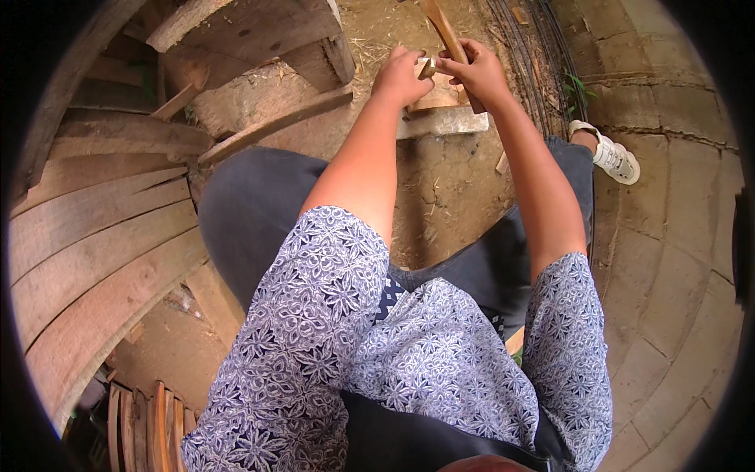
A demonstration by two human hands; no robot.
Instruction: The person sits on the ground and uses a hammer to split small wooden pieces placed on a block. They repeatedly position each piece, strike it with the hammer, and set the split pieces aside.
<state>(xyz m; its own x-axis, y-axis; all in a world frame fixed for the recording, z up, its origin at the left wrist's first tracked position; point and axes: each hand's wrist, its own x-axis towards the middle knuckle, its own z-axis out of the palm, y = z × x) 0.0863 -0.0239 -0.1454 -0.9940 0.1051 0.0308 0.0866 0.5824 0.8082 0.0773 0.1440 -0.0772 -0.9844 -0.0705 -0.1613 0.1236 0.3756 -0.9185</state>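
My right hand (480, 75) is closed around a wooden handle (447, 30), which slants up past the top edge; the tool's head is mostly cut off there, so its kind does not show. Just left of it, my left hand (399, 77) has its fingers curled shut on a small brownish piece (427, 69). The right fingertips also reach this piece, so the two hands almost meet. Below them lies a pale wooden block (442, 96), with a whitish worn board (448, 122) across its near side.
Rough planks (102, 228) form a stack or frame on the left. A heavy timber piece (252, 35) rises at the upper left. Long thin dark rods (543, 63) lie at the upper right, beside paving (668, 220). My shoe (616, 157) rests on the paving.
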